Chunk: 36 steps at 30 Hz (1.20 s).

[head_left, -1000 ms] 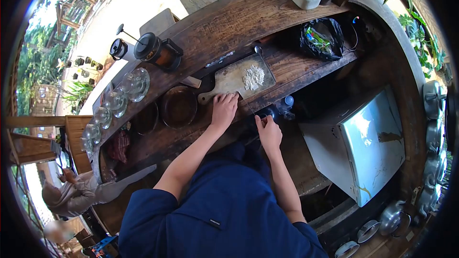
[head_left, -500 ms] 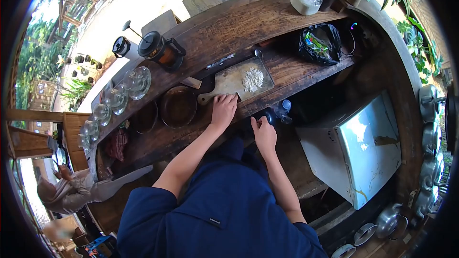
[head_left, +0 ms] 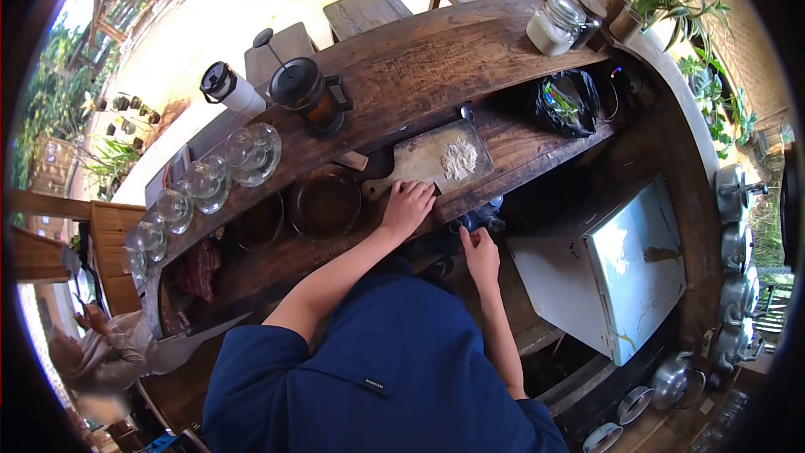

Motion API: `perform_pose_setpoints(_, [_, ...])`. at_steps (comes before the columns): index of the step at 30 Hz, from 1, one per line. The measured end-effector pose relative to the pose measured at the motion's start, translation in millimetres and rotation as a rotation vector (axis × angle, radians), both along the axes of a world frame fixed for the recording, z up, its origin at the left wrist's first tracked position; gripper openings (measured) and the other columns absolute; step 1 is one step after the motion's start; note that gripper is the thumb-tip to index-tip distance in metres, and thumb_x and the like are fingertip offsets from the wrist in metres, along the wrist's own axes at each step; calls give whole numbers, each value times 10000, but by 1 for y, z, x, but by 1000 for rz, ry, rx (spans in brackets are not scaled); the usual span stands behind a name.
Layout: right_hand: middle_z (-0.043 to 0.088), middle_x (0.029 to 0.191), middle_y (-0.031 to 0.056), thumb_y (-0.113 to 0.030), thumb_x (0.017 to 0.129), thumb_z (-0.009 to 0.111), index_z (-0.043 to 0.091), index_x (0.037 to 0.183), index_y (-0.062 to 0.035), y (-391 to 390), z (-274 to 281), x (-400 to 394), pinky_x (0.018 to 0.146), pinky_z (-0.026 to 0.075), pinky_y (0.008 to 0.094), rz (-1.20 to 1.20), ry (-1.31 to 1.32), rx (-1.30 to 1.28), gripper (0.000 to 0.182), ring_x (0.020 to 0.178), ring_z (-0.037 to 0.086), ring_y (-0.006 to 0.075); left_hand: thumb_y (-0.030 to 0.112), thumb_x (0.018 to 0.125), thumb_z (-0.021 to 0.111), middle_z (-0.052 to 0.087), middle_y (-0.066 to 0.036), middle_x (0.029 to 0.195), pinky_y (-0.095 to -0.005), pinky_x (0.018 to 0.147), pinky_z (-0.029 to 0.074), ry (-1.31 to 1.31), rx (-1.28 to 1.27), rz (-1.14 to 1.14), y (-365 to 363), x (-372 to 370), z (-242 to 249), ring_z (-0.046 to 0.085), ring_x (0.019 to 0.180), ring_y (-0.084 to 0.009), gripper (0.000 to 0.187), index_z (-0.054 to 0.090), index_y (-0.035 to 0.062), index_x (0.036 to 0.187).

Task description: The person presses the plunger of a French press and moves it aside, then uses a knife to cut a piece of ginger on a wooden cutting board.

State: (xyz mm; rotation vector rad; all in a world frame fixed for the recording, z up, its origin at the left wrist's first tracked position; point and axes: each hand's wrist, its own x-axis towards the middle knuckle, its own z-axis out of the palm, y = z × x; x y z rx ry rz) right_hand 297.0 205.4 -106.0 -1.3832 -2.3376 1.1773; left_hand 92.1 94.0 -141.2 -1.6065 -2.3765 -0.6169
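My left hand [head_left: 408, 205] lies at the lower left edge of a wooden cutting board [head_left: 419, 155], its fingers stretched over the board near the handle. A heap of pale chopped pieces [head_left: 459, 158], too small to identify, sits on the board's right half. Beyond it, at the board's top corner, is a spoon [head_left: 466, 112]. My right hand [head_left: 480, 253] hangs lower, just off the shelf's front edge, thumb and fingers pinched together. What it grips, if anything, cannot be made out against the dark background. A blue-capped bottle [head_left: 495, 200] shows just past that hand.
Left of the board are dark round pans [head_left: 325, 203]. A French press [head_left: 303, 96], glass vessels [head_left: 253, 155] and a glass jar [head_left: 553, 25] line the counter [head_left: 402, 50]. A black plastic bag [head_left: 570, 105] lies right; a white fridge [head_left: 599, 273] stands below. Another person [head_left: 105, 348] is far left.
The camera view has turned slightly, so the counter and board appear further right and lower. Both hands keep roughly their places beside the board, with the right still pinched.
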Motion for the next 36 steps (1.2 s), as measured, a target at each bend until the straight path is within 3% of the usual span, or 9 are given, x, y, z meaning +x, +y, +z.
perform_pose_setpoints(4, [780, 787, 113, -493, 1030, 707, 698, 957, -38, 11, 5, -4, 761, 571, 420, 9, -82, -99, 460, 789, 778, 311, 306, 983, 719, 693, -41, 1180, -444, 1055, 437, -23, -46, -50, -3, -4, -4, 622, 1173, -198, 366, 726, 61, 1255])
perform_pose_setpoints(13, [771, 757, 91, -489, 1020, 728, 702, 925, -35, -5, 6, -17, 728, 555, 390, -67, -108, -94, 465, 755, 773, 255, 260, 953, 737, 684, -39, 1130, -434, 1030, 450, -58, -44, -105, -3, -16, -8, 632, 1138, -197, 332, 738, 52, 1211])
perform_pose_setpoints(15, [718, 690, 65, -412, 1030, 759, 644, 876, -12, -11, 3, -16, 581, 485, 321, -67, -38, -56, 444, 570, 622, 127, 251, 950, 737, 684, -38, 1127, -433, 1026, 451, -70, -19, -103, -1, -13, -9, 631, 1140, -196, 329, 737, 47, 1208])
perform_pose_setpoints(23, [717, 689, 63, -418, 1027, 760, 645, 873, -14, 2, 4, -5, 574, 482, 323, -2, -47, -43, 448, 566, 626, 131, 250, 958, 716, 677, -49, 1114, -458, 1068, 439, -57, 3, -57, 0, -7, -12, 627, 1149, -206, 303, 727, 51, 1186])
perform_pose_setpoints(25, [769, 755, 99, -506, 1011, 735, 681, 904, -32, 8, 4, -6, 727, 558, 404, -3, -118, -132, 489, 746, 769, 286, 250, 958, 717, 681, -51, 1123, -459, 1069, 438, -65, -7, -47, 1, -6, -9, 628, 1152, -206, 300, 728, 49, 1181])
perform_pose_setpoints(36, [753, 724, 90, -537, 1018, 698, 678, 921, -42, 6, 8, -14, 734, 566, 434, 0, -80, -111, 505, 769, 768, 319, 223, 946, 739, 697, -53, 1089, -461, 1065, 445, -6, -10, -45, 3, -3, -3, 661, 1099, -216, 275, 745, 53, 1162])
